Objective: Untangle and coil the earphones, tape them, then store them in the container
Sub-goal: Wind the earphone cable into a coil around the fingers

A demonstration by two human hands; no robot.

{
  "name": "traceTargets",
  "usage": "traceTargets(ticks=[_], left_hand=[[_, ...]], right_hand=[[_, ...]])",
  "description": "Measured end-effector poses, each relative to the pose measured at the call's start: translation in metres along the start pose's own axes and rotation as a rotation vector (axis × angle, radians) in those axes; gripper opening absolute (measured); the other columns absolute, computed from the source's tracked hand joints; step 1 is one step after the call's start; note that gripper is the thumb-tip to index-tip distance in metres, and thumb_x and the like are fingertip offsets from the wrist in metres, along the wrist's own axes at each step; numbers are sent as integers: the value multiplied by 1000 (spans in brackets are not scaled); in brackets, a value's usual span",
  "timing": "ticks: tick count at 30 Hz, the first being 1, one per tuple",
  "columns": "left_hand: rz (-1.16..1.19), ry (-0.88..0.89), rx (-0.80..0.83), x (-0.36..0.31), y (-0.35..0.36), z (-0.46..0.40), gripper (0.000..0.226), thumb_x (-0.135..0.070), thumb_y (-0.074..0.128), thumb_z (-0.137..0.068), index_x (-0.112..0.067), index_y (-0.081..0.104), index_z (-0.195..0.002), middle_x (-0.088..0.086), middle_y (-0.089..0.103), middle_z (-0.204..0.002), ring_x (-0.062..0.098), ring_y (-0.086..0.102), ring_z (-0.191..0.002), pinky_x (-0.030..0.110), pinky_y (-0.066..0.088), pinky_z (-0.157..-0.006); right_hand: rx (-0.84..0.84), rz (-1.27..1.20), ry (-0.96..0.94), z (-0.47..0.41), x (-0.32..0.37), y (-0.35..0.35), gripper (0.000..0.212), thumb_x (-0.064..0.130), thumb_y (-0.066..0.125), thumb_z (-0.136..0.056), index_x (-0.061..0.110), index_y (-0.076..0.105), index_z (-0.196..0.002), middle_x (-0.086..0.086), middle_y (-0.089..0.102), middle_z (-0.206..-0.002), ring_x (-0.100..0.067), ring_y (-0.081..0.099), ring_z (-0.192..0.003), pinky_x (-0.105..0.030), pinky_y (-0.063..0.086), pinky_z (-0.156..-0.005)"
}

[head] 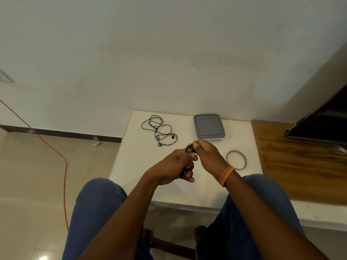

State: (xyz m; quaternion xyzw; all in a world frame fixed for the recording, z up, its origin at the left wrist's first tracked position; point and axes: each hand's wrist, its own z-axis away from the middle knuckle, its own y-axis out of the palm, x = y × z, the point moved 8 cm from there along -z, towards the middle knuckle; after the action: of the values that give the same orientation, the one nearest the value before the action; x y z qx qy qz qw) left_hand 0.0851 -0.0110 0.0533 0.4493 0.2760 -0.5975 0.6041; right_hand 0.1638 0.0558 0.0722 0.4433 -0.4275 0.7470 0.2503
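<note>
Above the white table (pixel 135 166), my left hand (pixel 176 166) and my right hand (pixel 208 156) meet around a small coil of black earphones (pixel 189 149). My right thumb and fingers pinch the top of the coil. My left hand's fingers curl around its lower part, and a dark bit shows near the palm. A second pair of black earphones (pixel 159 128) lies loose and tangled on the table's far left. A ring of clear tape (pixel 236 159) lies flat to the right of my right wrist. The container (pixel 208 127) with its grey lid on stands at the back.
A wooden surface (pixel 300 162) adjoins the table on the right, with a dark screen (pixel 323 122) leaning over it. An orange cable (pixel 63 166) runs across the floor at left. My knees in blue trousers sit under the table's near edge.
</note>
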Motion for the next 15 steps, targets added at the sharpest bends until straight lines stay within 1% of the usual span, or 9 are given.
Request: traceTargets(ticks=[2, 3, 4, 5, 7, 9, 10, 12, 15], left_hand=[[70, -40, 84, 3, 1, 1, 17, -20, 45, -104, -7, 56, -108, 9, 61, -85, 24, 68, -78, 40, 59, -77], [95, -53, 112, 4, 1, 2, 18, -17, 45, -104, -6, 57, -112, 12, 66, -95, 28, 69, -89, 40, 59, -77], [110, -53, 130, 4, 1, 3, 19, -14, 44, -104, -5, 58, -113, 13, 68, -102, 30, 69, -94, 39, 59, -78], [123, -45, 139, 4, 2, 3, 17, -11, 43, -104, -5, 58, -111, 14, 69, -101, 29, 70, -91, 37, 58, -77], [175, -31, 135, 4, 3, 3, 15, -9, 43, -104, -8, 57, -104, 9, 65, -86, 20, 64, -70, 30, 54, -67], [231, -45, 114, 6, 3, 2, 13, -11, 43, -104, -10, 55, -100, 2, 50, -71, 12, 44, -53, 24, 42, -54], [251, -64, 104, 7, 2, 1, 14, -14, 42, -104, -11, 54, -98, 0, 42, -67, 10, 35, -50, 23, 35, -50], [277, -119, 92, 9, 1, 1, 19, -17, 38, -104, -12, 52, -92, -2, 32, -63, 9, 26, -47, 22, 26, -46], [328, -184, 97, 10, 2, 2, 28, -27, 32, -99, -13, 51, -83, -1, 21, -64, 11, 17, -50, 24, 21, -46]], right_hand=[[44, 11, -3, 1, -2, 1, 26, 19, 36, -102, 7, 60, -99, -7, 63, -94, -16, 57, -88, -22, 45, -75], [62, 28, -7, 2, -3, 2, 26, 19, 36, -103, 8, 59, -99, -7, 63, -94, -16, 57, -87, -22, 46, -75], [74, 46, -15, 3, -3, 2, 26, 20, 36, -103, 9, 59, -98, -7, 63, -93, -15, 57, -85, -23, 46, -76], [80, 62, -27, 3, -2, 2, 26, 20, 36, -103, 9, 59, -98, -7, 63, -92, -15, 56, -84, -25, 46, -77], [83, 69, -52, 2, 0, 1, 26, 19, 37, -103, 7, 59, -99, -9, 63, -92, -16, 56, -85, -27, 46, -79], [87, 70, -80, 1, 2, 0, 26, 18, 37, -103, 4, 59, -102, -12, 63, -96, -18, 56, -87, -27, 45, -80], [93, 75, -89, 1, 3, -1, 26, 18, 37, -103, 4, 59, -102, -12, 63, -97, -18, 56, -88, -26, 45, -79], [117, 87, -93, 1, 2, 0, 25, 18, 37, -103, 6, 59, -103, -9, 63, -96, -15, 54, -86, -23, 44, -77], [147, 81, -91, 0, -2, 1, 25, 20, 38, -103, 9, 60, -101, -4, 62, -92, -13, 54, -84, -24, 45, -78]])
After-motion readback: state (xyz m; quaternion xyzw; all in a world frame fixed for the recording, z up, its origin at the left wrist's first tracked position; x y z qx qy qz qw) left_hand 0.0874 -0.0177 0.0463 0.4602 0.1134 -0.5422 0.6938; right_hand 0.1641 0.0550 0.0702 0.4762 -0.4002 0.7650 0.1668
